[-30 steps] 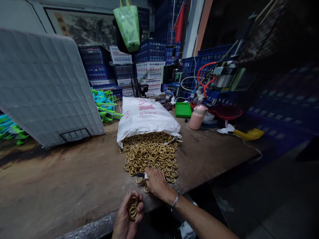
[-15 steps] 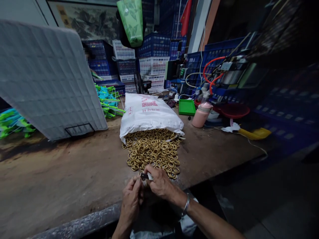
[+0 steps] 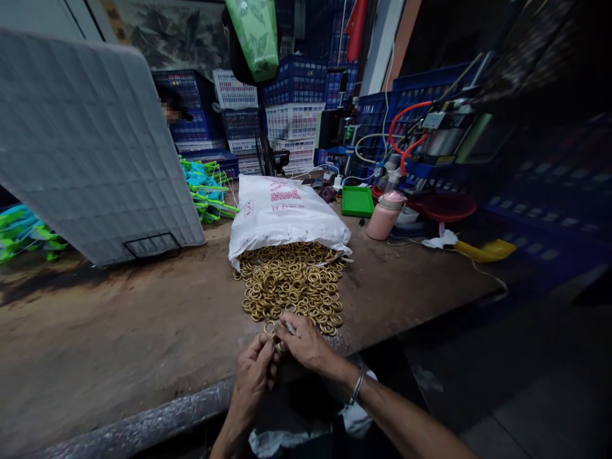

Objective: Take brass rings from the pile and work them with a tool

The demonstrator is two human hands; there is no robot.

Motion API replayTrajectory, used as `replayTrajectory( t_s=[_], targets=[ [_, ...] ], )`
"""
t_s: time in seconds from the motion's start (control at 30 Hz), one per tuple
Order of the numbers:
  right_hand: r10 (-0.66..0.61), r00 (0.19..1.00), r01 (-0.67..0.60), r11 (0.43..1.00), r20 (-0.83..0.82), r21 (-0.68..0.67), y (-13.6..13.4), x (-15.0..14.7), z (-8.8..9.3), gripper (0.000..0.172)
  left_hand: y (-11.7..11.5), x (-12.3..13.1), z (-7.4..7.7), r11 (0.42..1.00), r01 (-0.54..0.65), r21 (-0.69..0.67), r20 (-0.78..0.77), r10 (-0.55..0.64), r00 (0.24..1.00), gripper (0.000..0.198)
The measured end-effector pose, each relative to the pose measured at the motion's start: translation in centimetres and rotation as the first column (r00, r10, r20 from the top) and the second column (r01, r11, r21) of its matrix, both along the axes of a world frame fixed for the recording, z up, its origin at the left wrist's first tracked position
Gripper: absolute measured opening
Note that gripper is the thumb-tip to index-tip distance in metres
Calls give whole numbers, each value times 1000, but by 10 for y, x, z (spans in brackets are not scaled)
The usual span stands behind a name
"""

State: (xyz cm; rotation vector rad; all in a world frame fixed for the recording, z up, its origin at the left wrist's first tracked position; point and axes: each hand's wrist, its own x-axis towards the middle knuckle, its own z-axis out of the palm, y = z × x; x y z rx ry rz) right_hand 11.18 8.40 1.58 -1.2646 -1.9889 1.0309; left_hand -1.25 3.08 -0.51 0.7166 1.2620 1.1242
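Brass-coloured rings [image 3: 291, 287] spill in a heap from the open mouth of a white sack [image 3: 287, 213] onto the brown table. At the near edge of the heap, my left hand [image 3: 255, 370] pinches a ring [image 3: 280, 347] between thumb and fingers. My right hand [image 3: 308, 344], with a metal bangle on its wrist, is closed around a small grey tool [image 3: 290, 327], its tip close to my left fingertips. One loose ring [image 3: 269, 327] lies just beyond my fingertips.
A grey padded panel [image 3: 95, 153] stands at left beside green and blue plastic pieces [image 3: 208, 191]. A person's head shows partly behind it. At right are a pink bottle [image 3: 384, 217], green tray [image 3: 357, 201], red dish [image 3: 449, 213] and yellow scoop [image 3: 488, 251]. Crates [image 3: 294, 121] are stacked behind.
The small tool in my right hand has turned, and its dark end no longer shows between my hands. A ring now shows at my left fingertips. The view has shifted slightly.
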Motion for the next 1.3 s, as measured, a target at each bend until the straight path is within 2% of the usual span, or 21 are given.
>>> replayTrajectory(
  t_s=[0.13, 0.23, 0.37, 0.6, 0.8, 0.87, 0.93, 1.03, 1.17, 1.3],
  targets=[
    [25, 991, -43, 991, 134, 128, -7, 1, 9, 13, -3, 1, 5, 1000, 13, -1, 116, -13, 993, 29],
    [48, 990, -66, 988, 133, 137, -10, 0, 9, 9, -6, 2, 9, 999, 7, 36, 164, -13, 986, 28],
    [47, 998, -49, 997, 37, 57, -9, -2, 4, 16, -10, 2, 7, 999, -21, 24, 177, 16, 984, 29],
    [77, 987, -99, 983, -142, -153, -10, -4, 6, 24, -17, 1, 7, 999, 2, 50, 257, -14, 966, 24],
    [80, 981, -106, 984, -176, -140, -11, -3, 2, 27, -19, 1, 11, 998, -4, 64, 338, -18, 941, 25],
    [69, 991, -79, 994, -115, -78, -11, -1, 1, 25, -19, 0, 12, 998, -20, 62, 346, -3, 938, 25],
    [54, 998, -55, 998, 16, 31, -13, 1, 0, 17, -18, -1, 12, 998, -49, 49, 331, 30, 943, 27],
    [85, 972, -118, 983, 219, 141, -18, 3, 2, 14, -17, -2, 12, 996, -80, 34, 295, 67, 953, 31],
    [136, 920, -198, 971, 367, 136, -23, 3, 4, 21, -17, -2, 9, 995, -88, 48, 285, 71, 956, 33],
    [154, 901, -224, 966, 405, 131, -24, 1, 5, 25, -16, -2, 6, 994, -93, 57, 269, 75, 960, 34]
  ],
)
